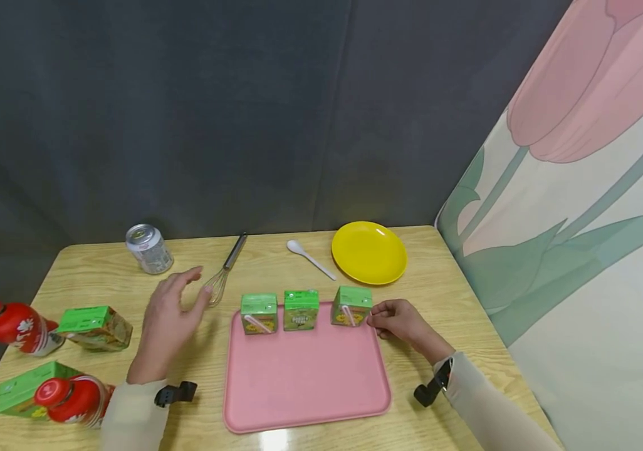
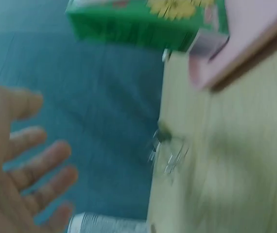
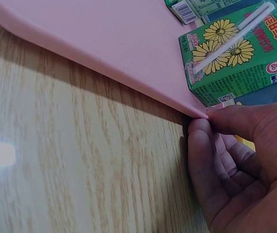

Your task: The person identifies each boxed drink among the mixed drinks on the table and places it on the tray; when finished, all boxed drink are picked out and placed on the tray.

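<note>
A pink tray (image 1: 307, 382) lies on the wooden table. Along its far edge stand three green drink cartons: a left one (image 1: 259, 307), a middle one (image 1: 301, 312) and a right one (image 1: 352, 300). My right hand (image 1: 403, 327) pinches the tray's far right corner between thumb and fingers, close beside the right carton; the right wrist view shows this grip on the pink rim (image 3: 143, 90). Over the table left of the tray hovers my left hand (image 1: 170, 319), fingers spread, holding nothing. It is nearest the wire whisk (image 1: 228, 266), which looks blurred in the left wrist view.
A silver can (image 1: 152, 250), a white spoon (image 1: 310, 258) and a yellow plate (image 1: 369, 252) are toward the back. At the left are two red bottles (image 1: 22, 327) and two more green cartons (image 1: 96, 329). A dark curtain (image 1: 203, 119) hangs behind the table.
</note>
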{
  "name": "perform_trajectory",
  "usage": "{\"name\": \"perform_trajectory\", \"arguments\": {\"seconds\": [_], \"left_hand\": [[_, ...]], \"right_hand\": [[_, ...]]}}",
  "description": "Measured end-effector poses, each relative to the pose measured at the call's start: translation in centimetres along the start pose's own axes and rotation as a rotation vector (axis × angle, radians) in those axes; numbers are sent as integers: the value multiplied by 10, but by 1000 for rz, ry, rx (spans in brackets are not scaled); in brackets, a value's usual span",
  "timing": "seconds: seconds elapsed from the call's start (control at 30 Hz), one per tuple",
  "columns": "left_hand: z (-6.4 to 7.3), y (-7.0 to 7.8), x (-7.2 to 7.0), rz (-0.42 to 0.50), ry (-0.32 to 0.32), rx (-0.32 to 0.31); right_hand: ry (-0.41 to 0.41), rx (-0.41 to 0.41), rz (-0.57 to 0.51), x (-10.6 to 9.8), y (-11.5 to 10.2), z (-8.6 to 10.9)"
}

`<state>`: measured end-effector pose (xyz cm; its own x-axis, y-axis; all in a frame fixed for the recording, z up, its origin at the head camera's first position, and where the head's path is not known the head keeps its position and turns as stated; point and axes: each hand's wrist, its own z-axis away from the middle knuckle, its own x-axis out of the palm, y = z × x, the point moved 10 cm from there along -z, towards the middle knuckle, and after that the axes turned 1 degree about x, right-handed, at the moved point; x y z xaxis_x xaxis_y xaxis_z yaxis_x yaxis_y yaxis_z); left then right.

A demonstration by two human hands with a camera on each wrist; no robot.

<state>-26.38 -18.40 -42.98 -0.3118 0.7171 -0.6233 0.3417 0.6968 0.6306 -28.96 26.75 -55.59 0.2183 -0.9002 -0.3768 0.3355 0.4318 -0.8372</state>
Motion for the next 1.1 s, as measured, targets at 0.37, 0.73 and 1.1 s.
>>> {"name": "perform_trajectory", "arguments": {"seconds": [0.37, 0.73, 1.1], "left_hand": [[18, -43, -72, -132, 404, -323], [30, -59, -86, -87, 488, -432], [32, -63, -94, -80, 568, -446]], "right_hand": [[-1, 0, -10, -1, 3, 0], [-15, -17, -10, 2, 1, -1], [-23, -15, -12, 1, 3, -2]]}}
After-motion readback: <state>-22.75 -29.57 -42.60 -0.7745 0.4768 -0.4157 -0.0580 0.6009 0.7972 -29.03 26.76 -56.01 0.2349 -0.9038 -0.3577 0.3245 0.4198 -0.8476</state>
